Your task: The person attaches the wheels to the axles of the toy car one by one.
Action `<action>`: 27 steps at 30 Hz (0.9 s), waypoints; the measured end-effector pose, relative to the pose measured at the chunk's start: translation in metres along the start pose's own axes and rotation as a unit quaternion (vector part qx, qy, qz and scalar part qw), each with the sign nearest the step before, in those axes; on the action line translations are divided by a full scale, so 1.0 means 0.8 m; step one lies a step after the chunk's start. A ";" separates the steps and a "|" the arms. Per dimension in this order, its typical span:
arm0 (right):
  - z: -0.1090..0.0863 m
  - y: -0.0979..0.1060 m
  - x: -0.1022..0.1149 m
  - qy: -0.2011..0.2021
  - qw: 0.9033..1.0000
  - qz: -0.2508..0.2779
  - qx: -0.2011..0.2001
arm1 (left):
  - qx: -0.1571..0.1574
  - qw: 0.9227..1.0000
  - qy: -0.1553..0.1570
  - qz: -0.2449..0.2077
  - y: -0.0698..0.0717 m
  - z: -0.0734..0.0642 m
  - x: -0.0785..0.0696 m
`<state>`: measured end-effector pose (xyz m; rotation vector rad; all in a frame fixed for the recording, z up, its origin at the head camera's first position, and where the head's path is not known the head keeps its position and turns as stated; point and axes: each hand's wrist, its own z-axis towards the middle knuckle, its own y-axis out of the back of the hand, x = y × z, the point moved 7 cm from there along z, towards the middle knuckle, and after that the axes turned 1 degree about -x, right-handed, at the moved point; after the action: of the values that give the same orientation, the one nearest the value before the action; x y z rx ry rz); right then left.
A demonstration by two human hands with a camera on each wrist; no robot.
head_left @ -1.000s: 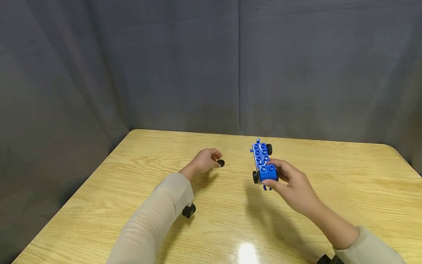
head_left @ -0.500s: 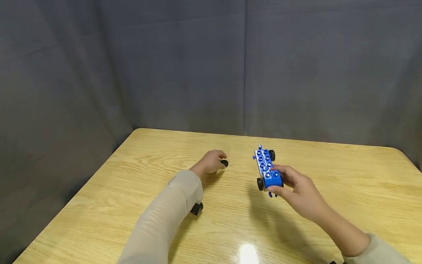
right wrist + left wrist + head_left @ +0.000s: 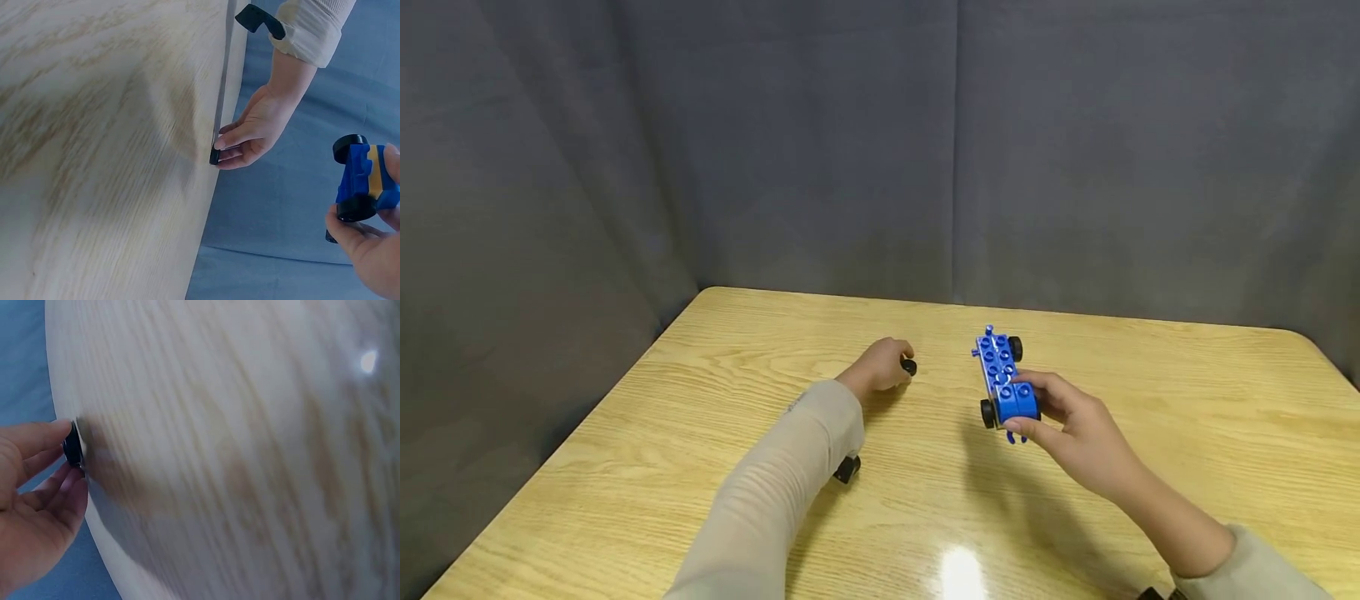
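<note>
My left hand (image 3: 882, 364) pinches a small black toy wheel (image 3: 909, 367) at the table surface, left of centre. In the left wrist view, thumb and fingers lie on either side of that wheel (image 3: 72, 447). My right hand (image 3: 1086, 435) grips the near end of a blue toy car (image 3: 997, 367) made of studded bricks, raised above the table. Black wheels show at its far right and at both near corners, the near right one partly hidden by fingers. A bare blue peg sticks out at its far left. A yellow strip (image 3: 375, 172) shows in the right wrist view.
The wood-grain table (image 3: 760, 333) ends at a grey curtain (image 3: 820, 150) behind and on the left. A black wrist camera (image 3: 847, 469) hangs under the left sleeve (image 3: 782, 467); another shows by the right cuff at the bottom edge.
My left fingers have closed in around the wheel, which now shows less between them. The right hand still holds the toy car, nearly in place; the head view has shifted slightly.
</note>
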<state>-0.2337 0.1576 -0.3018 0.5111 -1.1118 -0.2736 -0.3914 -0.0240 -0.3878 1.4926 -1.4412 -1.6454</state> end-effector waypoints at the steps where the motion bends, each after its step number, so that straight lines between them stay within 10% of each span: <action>1: 0.000 -0.001 0.000 -0.001 1.000 0.002 0.000 | 0.001 1.000 0.001 0.001 0.000 0.000 0.000; 11: 0.000 -0.003 -0.003 -0.017 1.000 0.014 -0.002 | 0.004 1.000 -0.012 0.005 0.003 -0.008 -0.001; 27: 0.004 -0.006 -0.002 0.008 0.999 0.018 -0.028 | -0.068 0.980 -0.056 -0.177 0.025 -0.040 -0.009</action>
<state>-0.2369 0.1536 -0.3043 0.4427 -1.0934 -0.2675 -0.3660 -0.0356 -0.3616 1.6732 -1.1355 -2.0226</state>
